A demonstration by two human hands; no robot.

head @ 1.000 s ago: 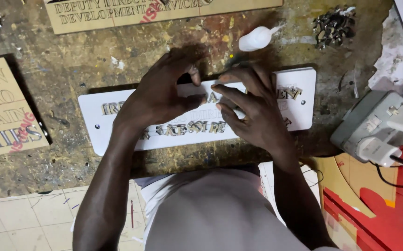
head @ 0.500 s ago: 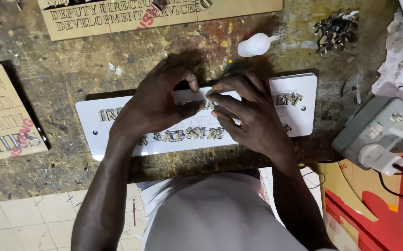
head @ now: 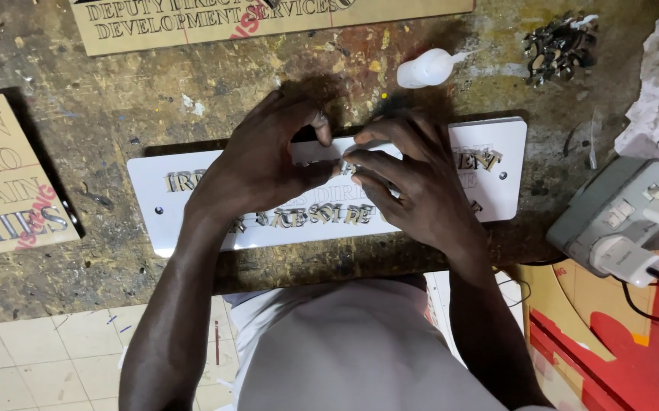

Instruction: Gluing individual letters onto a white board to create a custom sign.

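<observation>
A white rectangular sign plate (head: 192,221) lies flat on the worn workbench, with rows of small metallic cut-out letters (head: 322,215) stuck on it. My left hand (head: 261,164) and my right hand (head: 413,183) meet over the middle of the plate's upper row. Fingertips of both hands pinch a small letter piece (head: 339,163) there, pressed against the plate. The hands hide most of the upper row of letters.
A small white glue bottle (head: 425,68) lies behind the plate. A heap of loose metal letters (head: 558,46) sits at the back right. Tan boards with cut lettering lie at the back (head: 154,30) and left (head: 2,183). A grey power adapter with plug (head: 619,221) stands right.
The view has shifted slightly. My fingers have drawn closer together over the plate's middle, still working the same small letter piece.
</observation>
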